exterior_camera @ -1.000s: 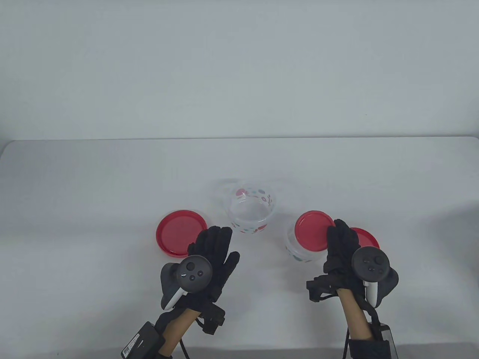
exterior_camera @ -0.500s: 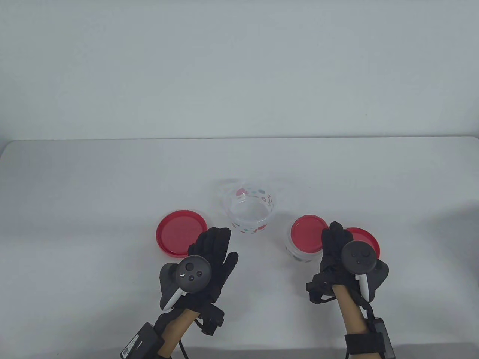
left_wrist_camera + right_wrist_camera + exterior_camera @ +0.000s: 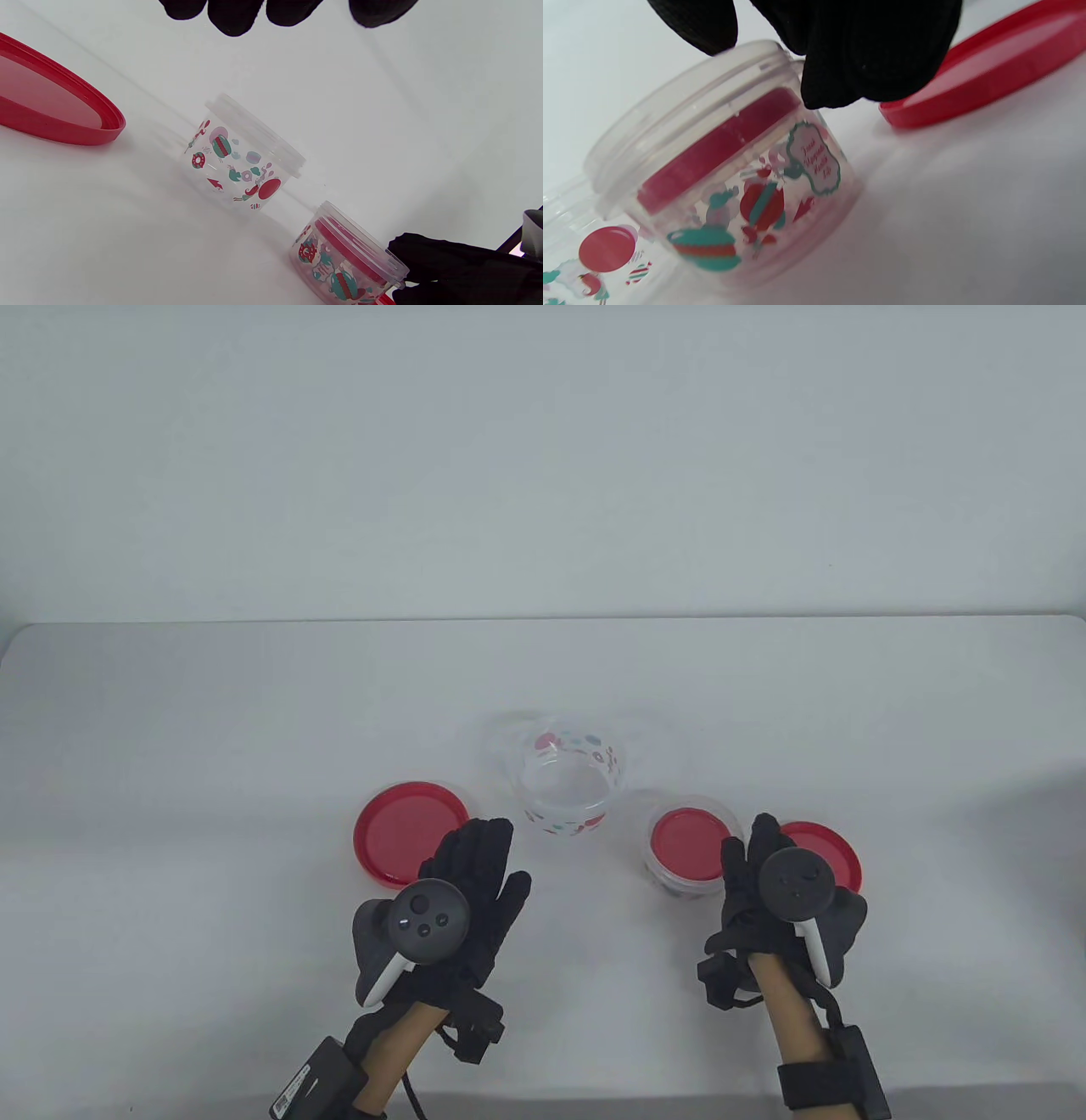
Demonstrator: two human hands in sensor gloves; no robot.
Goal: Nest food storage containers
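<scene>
A clear printed container stands at the right with a smaller red-lidded container sunk inside it, the lid below its rim; both show in the right wrist view and the left wrist view. My right hand is at its right side, thumb over the rim and fingers against the outer wall; whether it grips is unclear. A larger clear printed container stands open in the middle. My left hand hovers flat and empty in front of it.
A large red lid lies left of the middle container, just beyond my left hand. Another red lid lies right of my right hand. The white table extends on all sides.
My right hand has lowered the red-lidded container down into the clear container on the right and drawn back a little. My left hand has barely moved.
</scene>
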